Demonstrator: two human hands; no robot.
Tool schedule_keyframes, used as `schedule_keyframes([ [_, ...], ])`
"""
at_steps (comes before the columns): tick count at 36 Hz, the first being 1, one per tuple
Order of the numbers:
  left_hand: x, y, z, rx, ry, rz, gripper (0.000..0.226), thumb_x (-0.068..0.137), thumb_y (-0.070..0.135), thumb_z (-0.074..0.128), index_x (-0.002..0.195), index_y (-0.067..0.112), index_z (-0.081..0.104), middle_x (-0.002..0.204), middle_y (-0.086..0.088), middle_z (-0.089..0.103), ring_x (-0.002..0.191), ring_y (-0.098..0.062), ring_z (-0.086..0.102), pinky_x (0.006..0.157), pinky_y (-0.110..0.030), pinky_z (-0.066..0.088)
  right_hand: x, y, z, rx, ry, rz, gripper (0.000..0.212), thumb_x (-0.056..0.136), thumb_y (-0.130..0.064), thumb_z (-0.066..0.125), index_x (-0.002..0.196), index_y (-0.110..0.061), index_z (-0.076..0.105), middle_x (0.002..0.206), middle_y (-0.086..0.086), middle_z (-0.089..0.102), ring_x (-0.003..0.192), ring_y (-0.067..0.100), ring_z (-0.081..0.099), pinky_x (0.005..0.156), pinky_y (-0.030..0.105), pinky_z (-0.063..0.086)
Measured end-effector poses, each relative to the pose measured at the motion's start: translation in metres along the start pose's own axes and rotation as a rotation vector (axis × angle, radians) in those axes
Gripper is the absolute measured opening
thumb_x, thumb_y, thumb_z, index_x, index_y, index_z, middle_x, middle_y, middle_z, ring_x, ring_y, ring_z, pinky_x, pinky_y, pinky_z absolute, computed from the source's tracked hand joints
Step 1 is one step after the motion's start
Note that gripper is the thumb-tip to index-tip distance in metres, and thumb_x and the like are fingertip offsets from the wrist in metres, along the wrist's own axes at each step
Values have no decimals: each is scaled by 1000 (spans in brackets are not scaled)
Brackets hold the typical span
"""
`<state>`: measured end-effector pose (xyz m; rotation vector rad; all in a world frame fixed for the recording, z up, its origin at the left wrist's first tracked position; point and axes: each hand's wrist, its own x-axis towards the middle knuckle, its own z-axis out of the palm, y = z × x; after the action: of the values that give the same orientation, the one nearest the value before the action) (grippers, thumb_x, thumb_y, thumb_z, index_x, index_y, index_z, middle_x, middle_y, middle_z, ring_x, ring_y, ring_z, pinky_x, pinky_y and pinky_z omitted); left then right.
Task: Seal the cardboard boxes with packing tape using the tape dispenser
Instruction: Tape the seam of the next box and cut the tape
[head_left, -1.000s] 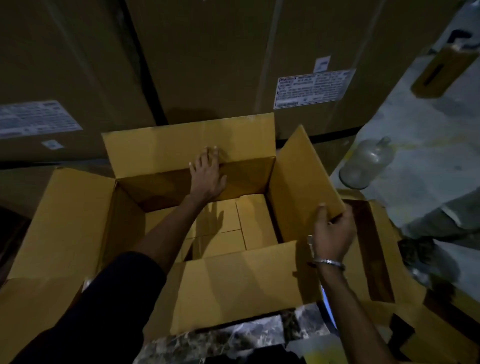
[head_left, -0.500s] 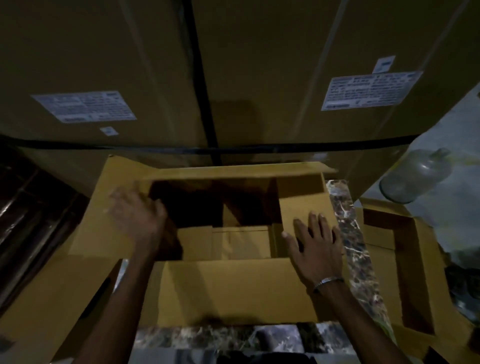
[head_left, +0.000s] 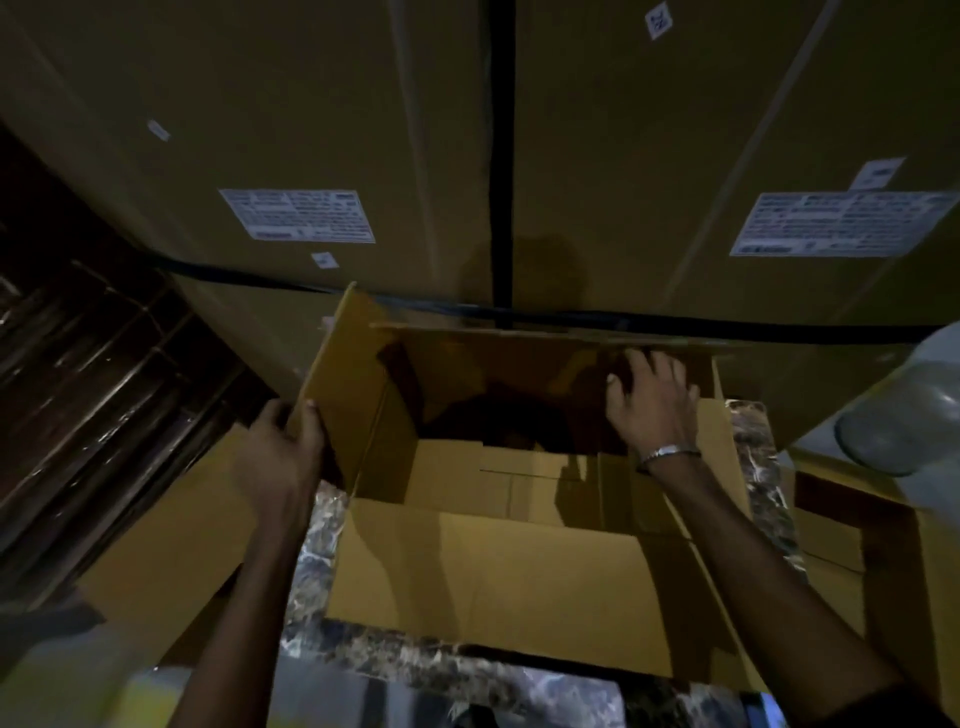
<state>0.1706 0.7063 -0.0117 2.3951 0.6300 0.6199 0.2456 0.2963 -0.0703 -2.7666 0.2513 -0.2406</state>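
An open yellow-brown cardboard box (head_left: 498, 582) stands in front of me on a marbled surface. Its left flap (head_left: 348, 395) stands raised, and my left hand (head_left: 283, 452) grips that flap's outer edge, thumb on the inside. My right hand (head_left: 652, 402), a metal bangle on its wrist, reaches over the box with fingers spread and touches the far flap (head_left: 519, 338), which leans over the opening. The near flap hangs outward toward me. Smaller cardboard pieces lie inside on the bottom. No tape dispenser is in view.
Tall brown cartons (head_left: 363, 156) with white labels form a wall right behind the box. A clear glass jug (head_left: 904, 410) lies at the right edge. A second open cardboard box (head_left: 852, 540) sits to the right. Flat cardboard (head_left: 171, 561) lies at the left, beside dark wooden slats.
My left hand went from hovering over the left flap to gripping its raised edge. My right hand left the right flap and reached to the far flap. The view swung left and closer.
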Motion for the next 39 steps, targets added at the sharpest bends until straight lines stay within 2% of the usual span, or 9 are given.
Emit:
schedule_keyframes([
  [3, -34, 27, 12, -52, -9, 88, 40, 106, 42, 61, 130, 11, 71, 107, -1, 74, 84, -13, 60, 62, -19, 40, 29, -1, -11, 56, 20, -5, 55, 95, -38, 57, 146, -20, 46, 142, 16, 48, 132, 39, 41, 99, 58, 42],
  [7, -55, 24, 26, -161, -40, 95, 51, 107, 48, 58, 148, 17, 58, 128, -1, 70, 107, -14, 65, 89, -36, 56, 58, -4, -23, 94, 21, -26, 68, 94, -38, 61, 156, -26, 35, 150, 18, 38, 137, 42, 37, 101, 60, 42],
  [10, -52, 4, 34, -149, -38, 82, 45, 109, 44, 51, 143, 17, 63, 110, -14, 78, 89, -33, 74, 73, -41, 58, 77, -4, -30, 55, -4, -35, 78, 94, -40, 62, 162, -34, 22, 167, 13, 18, 153, 40, 18, 110, 68, 32],
  [14, -61, 0, 41, -126, -190, 233, 42, 107, 44, 57, 141, 21, 66, 112, -4, 79, 85, -20, 76, 68, -37, 62, 103, -2, -37, 18, -157, -35, 88, 94, -35, 67, 164, -35, 14, 173, 8, -3, 159, 33, -1, 118, 69, 21],
  [19, -90, -7, 72, 15, -470, 407, 67, 100, 68, 51, 142, 18, 67, 148, 0, 63, 134, -16, 60, 106, -40, 56, 121, -2, -33, 44, -265, -34, 102, 91, -35, 73, 166, -34, 4, 172, 10, -15, 159, 33, -9, 126, 60, 14],
  [23, -109, -21, 96, 209, -596, 461, 68, 107, 66, 28, 146, 23, 64, 163, -2, 47, 154, -20, 36, 122, -43, 31, 111, 0, -40, 164, -199, -28, 86, 95, -41, 68, 165, -31, 18, 174, 9, -4, 159, 32, 0, 126, 58, 18],
  [29, -108, -35, 94, 133, -478, 401, 52, 112, 52, 33, 143, 27, 66, 160, 4, 51, 153, -16, 38, 125, -44, 25, 16, 27, -53, 249, -65, -3, 65, 98, -43, 66, 156, -36, 39, 172, -2, 13, 157, 26, 16, 117, 64, 24],
  [37, -95, -59, 78, 123, -390, 291, 49, 109, 48, 37, 141, 27, 66, 157, -14, 49, 146, -36, 40, 115, -56, 39, -122, 118, -38, 278, 62, 341, 52, 94, -32, 69, 142, -18, 56, 148, 16, 51, 133, 38, 47, 104, 50, 43],
  [39, -93, -66, 69, 38, -386, 155, 53, 106, 50, 38, 146, 24, 62, 155, -17, 46, 133, -37, 51, 105, -53, 46, -145, 134, -33, 358, 18, 526, 61, 90, -49, 69, 141, -19, 56, 141, 18, 56, 127, 38, 53, 103, 49, 45],
])
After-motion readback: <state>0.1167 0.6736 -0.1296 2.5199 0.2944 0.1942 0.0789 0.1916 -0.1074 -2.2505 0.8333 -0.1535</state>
